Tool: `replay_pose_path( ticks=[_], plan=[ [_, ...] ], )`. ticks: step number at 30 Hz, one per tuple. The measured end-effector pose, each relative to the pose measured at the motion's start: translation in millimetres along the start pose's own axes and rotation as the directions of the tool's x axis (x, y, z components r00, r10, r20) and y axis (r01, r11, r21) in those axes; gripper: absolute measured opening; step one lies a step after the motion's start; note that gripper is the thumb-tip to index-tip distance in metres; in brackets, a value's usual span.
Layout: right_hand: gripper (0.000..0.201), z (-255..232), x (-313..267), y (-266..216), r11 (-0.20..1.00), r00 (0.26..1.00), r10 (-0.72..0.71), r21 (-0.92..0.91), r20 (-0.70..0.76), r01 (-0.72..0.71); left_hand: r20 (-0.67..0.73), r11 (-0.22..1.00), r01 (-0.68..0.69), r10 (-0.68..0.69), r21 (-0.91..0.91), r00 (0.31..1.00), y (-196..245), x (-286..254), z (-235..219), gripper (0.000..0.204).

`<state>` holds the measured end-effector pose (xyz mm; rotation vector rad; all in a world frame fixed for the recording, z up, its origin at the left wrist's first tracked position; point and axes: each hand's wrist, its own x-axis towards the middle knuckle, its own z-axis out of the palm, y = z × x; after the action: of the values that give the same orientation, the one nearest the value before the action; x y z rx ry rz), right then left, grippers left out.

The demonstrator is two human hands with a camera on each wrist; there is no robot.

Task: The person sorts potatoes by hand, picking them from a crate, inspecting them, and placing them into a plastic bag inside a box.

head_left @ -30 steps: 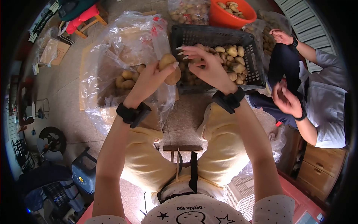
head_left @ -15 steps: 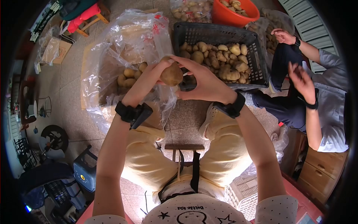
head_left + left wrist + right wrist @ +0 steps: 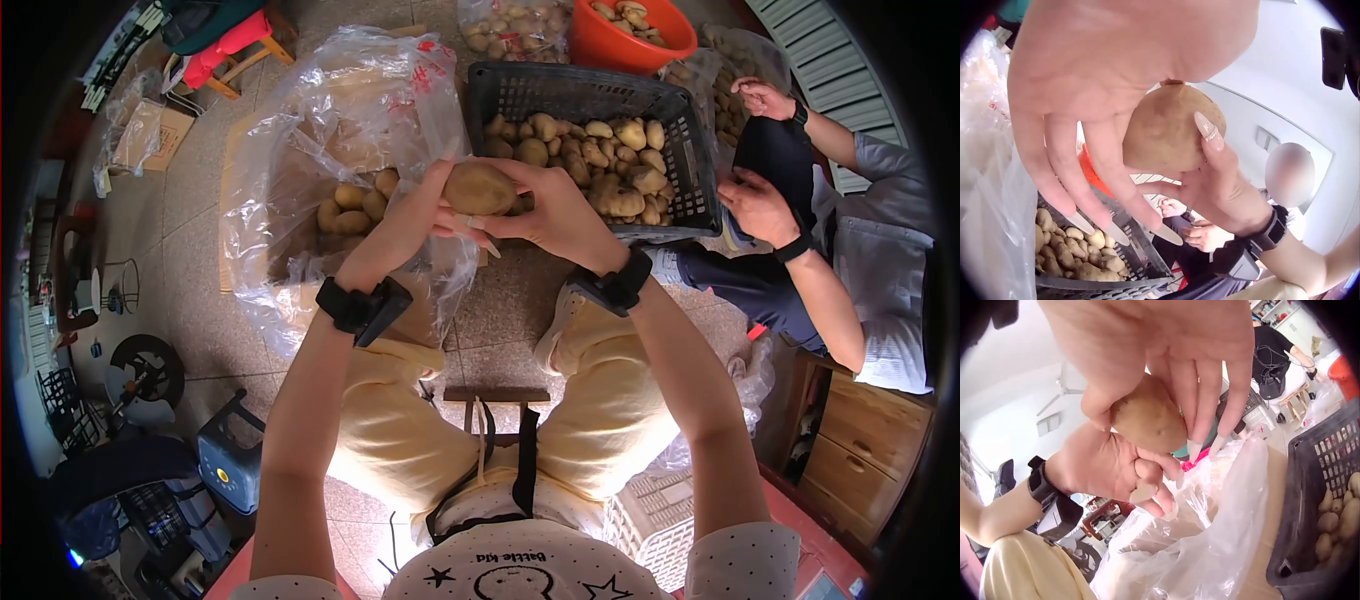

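Clear plastic bag [image 3: 330,85] ahead, to your left; black crate [image 3: 575,92] of potatoes [image 3: 590,155] beside it, likely set close so both fall within easy reach. Forearms [image 3: 310,385] angle inward: left hand [image 3: 400,232] relaxed, fingers nearly straight, right hand [image 3: 570,218] curled, thumb opposite fingers. Between them, raised, one brown potato [image 3: 480,188], pinched by the right, left presumably there to steady it.

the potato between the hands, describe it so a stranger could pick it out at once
In the head view, find the black crate, then the clear plastic left of it. In front of where they meet, the brown potato shows between the left hand and right hand. Unlike the potatoes piled in the crate, it is held up.
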<state>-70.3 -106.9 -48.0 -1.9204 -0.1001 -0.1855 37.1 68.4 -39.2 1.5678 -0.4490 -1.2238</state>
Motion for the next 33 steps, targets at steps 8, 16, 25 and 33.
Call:
replay_pose_path(
  ticks=[8,16,25,33],
  plan=[
    [0.038,-17.8,1.0,-3.1,0.905,0.944,0.326,0.271,0.053,-0.328,-0.27,0.972,-0.055,0.117,0.227,0.956,-2.3,-2.5,4.9,0.073],
    [0.071,-22.6,-0.8,-13.2,0.764,0.84,0.535,0.369,0.096,-0.529,0.022,0.705,-0.558,0.612,0.439,0.791,6.1,-7.6,20.1,0.076],
    [0.076,-11.6,3.2,-9.2,0.638,0.759,0.6,0.422,0.251,-0.644,0.008,0.592,-0.552,0.678,0.587,0.735,3.7,-5.7,14.2,0.07],
    [0.077,-15.3,3.4,2.5,0.718,0.739,0.637,0.18,0.221,-0.673,-0.341,0.864,-0.17,0.358,0.474,0.869,-7.5,0.4,-27.2,0.055]
  ],
)
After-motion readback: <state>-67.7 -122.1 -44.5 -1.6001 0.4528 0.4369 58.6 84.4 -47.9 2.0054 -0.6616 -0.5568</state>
